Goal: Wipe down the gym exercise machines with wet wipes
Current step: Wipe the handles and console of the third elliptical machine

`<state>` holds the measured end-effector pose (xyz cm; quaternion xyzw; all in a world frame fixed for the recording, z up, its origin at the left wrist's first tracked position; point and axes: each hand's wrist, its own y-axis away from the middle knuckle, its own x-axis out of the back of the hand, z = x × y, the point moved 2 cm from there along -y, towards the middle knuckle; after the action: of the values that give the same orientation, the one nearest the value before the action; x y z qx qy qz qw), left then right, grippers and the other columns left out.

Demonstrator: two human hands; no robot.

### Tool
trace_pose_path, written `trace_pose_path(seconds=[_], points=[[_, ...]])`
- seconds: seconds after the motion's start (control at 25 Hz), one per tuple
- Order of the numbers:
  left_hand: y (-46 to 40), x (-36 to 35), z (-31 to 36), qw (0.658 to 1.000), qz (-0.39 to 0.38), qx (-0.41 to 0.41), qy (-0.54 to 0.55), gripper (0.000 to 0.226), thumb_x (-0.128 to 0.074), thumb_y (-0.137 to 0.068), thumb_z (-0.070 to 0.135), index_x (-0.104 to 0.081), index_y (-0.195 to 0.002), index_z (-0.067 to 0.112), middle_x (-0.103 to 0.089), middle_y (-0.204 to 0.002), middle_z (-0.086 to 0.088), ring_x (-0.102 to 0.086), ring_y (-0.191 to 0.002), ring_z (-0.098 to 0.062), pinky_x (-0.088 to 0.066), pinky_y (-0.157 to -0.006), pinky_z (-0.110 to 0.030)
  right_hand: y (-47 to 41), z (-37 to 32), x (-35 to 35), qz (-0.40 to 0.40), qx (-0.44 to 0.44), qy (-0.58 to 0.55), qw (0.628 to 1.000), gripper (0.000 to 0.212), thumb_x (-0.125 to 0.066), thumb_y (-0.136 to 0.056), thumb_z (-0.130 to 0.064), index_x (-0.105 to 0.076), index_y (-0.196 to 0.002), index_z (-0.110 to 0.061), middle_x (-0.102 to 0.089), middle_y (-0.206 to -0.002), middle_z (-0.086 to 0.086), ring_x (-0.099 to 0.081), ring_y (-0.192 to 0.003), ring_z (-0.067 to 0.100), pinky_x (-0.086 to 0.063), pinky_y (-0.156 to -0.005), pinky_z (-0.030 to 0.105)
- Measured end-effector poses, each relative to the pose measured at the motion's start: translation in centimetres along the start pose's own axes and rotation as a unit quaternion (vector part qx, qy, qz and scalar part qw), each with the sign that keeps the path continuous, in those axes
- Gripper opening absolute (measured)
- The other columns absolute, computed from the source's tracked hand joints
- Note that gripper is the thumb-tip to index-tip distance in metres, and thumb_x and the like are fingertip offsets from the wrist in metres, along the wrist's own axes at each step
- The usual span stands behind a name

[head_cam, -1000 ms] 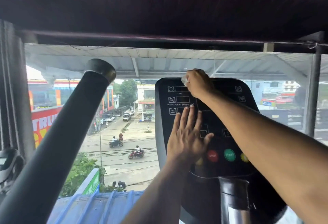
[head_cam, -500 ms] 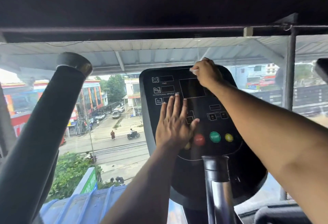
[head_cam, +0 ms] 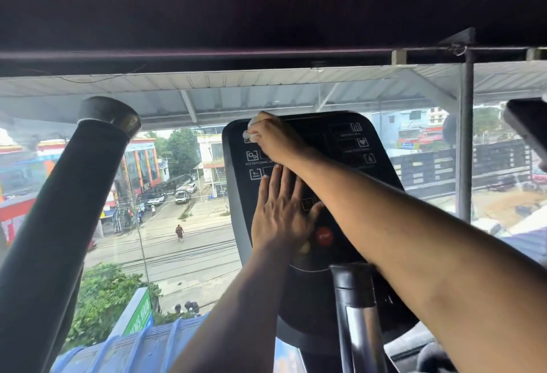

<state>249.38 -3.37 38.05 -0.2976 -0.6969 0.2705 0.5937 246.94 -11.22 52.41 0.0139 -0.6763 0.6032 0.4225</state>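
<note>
The black, rounded plastic console panel [head_cam: 349,165] of the exercise machine served as the landmark. At its upper left corner the right hand [head_cam: 275,139] held a crumpled white wet wipe [head_cam: 250,131], its fingers curled over the wad and pressing it against the panel face. Only a small lump of the wipe showed past the knuckles on the hand's left side; the rest lay hidden under the hand, and the fingertips themselves could not be seen.

Lower on the panel, left of centre, the left hand [head_cam: 279,216] lay flat against the face with fingers [head_cam: 276,177] straight and slightly spread, holding nothing, the thumb reaching right toward the middle. Its fingertips sat just below the right wrist, and the right forearm crossed above the left hand.

The round red stop button [head_cam: 324,236] showed just right of the left hand's heel. A yellowish button beside it was half covered by that hand. The right forearm hid the lower right part of the panel, and the printed labels on the left column were partly covered and blurred.

Left of the panel rose the thick dark padded handle bar [head_cam: 68,210], its lower end cut off by the frame edge. Below the panel stood the black and chrome centre post [head_cam: 356,313], also cut off at the bottom.
</note>
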Motion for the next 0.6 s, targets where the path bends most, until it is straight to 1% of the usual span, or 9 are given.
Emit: trace_pose_path(seconds=[0.08, 0.16, 0.28, 0.4, 0.48, 0.6], points=[[0.0, -0.1, -0.1, 1.0, 0.013, 0.005, -0.004, 0.085, -0.009, -0.101, 0.071, -0.004, -0.168, 0.018, 0.006, -0.175, -0.009, 0.009, -0.162, -0.024, 0.002, -0.131, -0.047, 0.4, 2.6, 1.5, 0.006, -0.042, 0.025, 0.999, 0.014, -0.064, -0.095, -0.008, -0.076, -0.098, -0.002, -0.065, -0.105, 0.014, -0.064, -0.095, 0.028, -0.051, -0.081, 0.034], [0.2, -0.3, -0.1, 1.0, 0.03, 0.007, -0.005, 0.085, -0.014, -0.103, 0.071, -0.009, -0.168, 0.017, 0.002, -0.175, -0.011, 0.006, -0.162, -0.025, 0.0, -0.131, -0.047, 1.4, 6.7, 3.6, 0.025, -0.11, 0.066, 0.991, 0.014, -0.064, -0.093, -0.003, -0.074, -0.102, -0.005, -0.065, -0.109, 0.014, -0.065, -0.096, 0.029, -0.047, -0.078, 0.029], [0.2, -0.5, 0.0, 0.999, 0.044, 0.003, 0.002, 0.086, -0.017, -0.102, 0.071, -0.015, -0.167, 0.016, -0.003, -0.175, -0.012, 0.001, -0.162, -0.026, -0.004, -0.131, -0.048, 4.1, 12.0, 6.5, 0.029, -0.194, 0.115, 0.974, 0.012, -0.063, -0.094, -0.001, -0.071, -0.101, -0.006, -0.067, -0.11, 0.014, -0.065, -0.095, 0.027, -0.047, -0.074, 0.032], [0.2, -0.5, -0.1, 0.998, 0.06, 0.006, 0.0, 0.086, -0.021, -0.101, 0.071, -0.021, -0.166, 0.015, -0.009, -0.174, -0.013, -0.005, -0.162, -0.026, -0.009, -0.13, -0.048, 6.1, 15.3, 8.5, 0.042, -0.271, 0.131, 0.953, 0.007, -0.069, -0.093, -0.008, -0.073, -0.095, -0.003, -0.072, -0.103, 0.017, -0.067, -0.09, 0.033, -0.049, -0.071, 0.032], [0.2, -0.4, -0.1, 0.998, 0.063, 0.005, -0.001, 0.086, -0.022, -0.101, 0.072, -0.024, -0.166, 0.015, -0.012, -0.174, -0.013, -0.007, -0.162, -0.027, -0.01, -0.131, -0.048, 7.0, 16.9, 9.3, 0.049, -0.33, 0.131, 0.934, 0.007, -0.073, -0.09, -0.008, -0.075, -0.095, -0.004, -0.073, -0.102, 0.018, -0.068, -0.092, 0.035, -0.053, -0.073, 0.033], [0.3, -0.5, 0.0, 0.999, 0.054, 0.0, -0.006, 0.087, -0.017, -0.101, 0.073, -0.018, -0.167, 0.016, -0.006, -0.174, -0.012, -0.001, -0.162, -0.025, -0.007, -0.131, -0.048, 8.1, 18.7, 9.7, 0.066, -0.399, 0.103, 0.909, 0.009, -0.073, -0.088, -0.011, -0.074, -0.096, -0.006, -0.072, -0.106, 0.02, -0.069, -0.094, 0.038, -0.058, -0.079, 0.039]])
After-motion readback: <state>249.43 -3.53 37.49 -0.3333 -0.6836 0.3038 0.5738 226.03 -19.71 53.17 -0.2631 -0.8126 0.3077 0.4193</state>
